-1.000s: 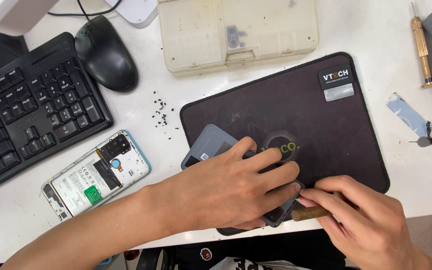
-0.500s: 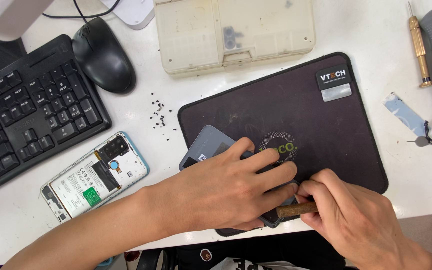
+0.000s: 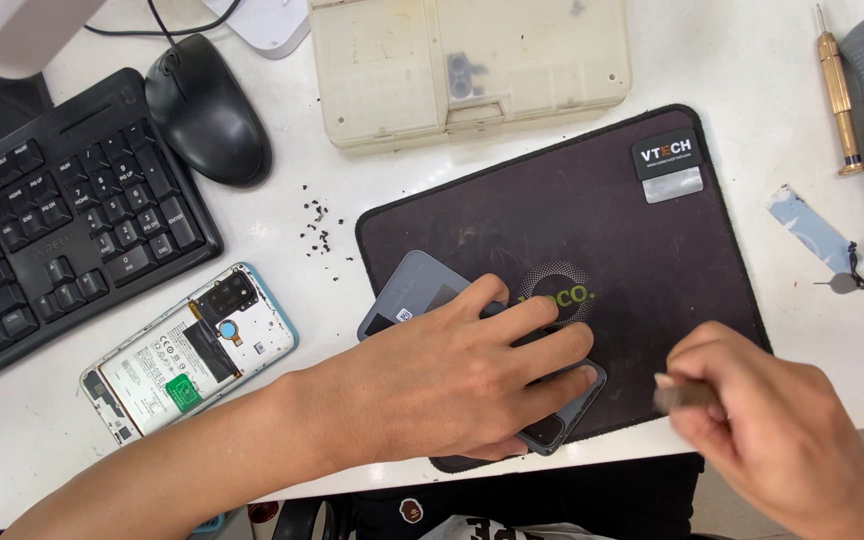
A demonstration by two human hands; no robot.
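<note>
Right hand [image 3: 787, 440] at the near right edge, blurred, fingers curled shut round a small brownish tool [image 3: 687, 395]; only the tool's stub end shows past the fingers, pointing left toward the phone. Tool tip is clear of the phone, not touching it.

Left hand [image 3: 462, 380] lies palm-down, fingers spread flat, pressing on a grey phone back cover [image 3: 412, 290]. Not a wrapped grip, a hold-down. The cover sits on the near-left part of the dark work mat [image 3: 632, 240]. Long axis runs diagonally: one corner up-left, away from the person, the other end down-right near the mat's front edge, where a dark camera cutout [image 3: 545, 430] shows just beyond the fingertips. Most of the middle is hidden under the hand.

Left of the forearm, on the white surface [image 3: 732, 60], an opened phone [image 3: 187, 350] lies with its insides up, blue rim, green sticker on the battery. Its long axis also runs diagonally, camera end up-right. Well apart from the cover.

Between that phone and the mat: scattered black specks [image 3: 320, 225].

Farther out: black keyboard [image 3: 57, 215] at left, black mouse [image 3: 207, 110] beside it, cream parts box [image 3: 467, 65] at top centre, touching none of the work. Far right: brass-handled screwdriver [image 3: 837, 90] lying roughly upright in frame, a bluish strip [image 3: 810, 228] below it.
</note>
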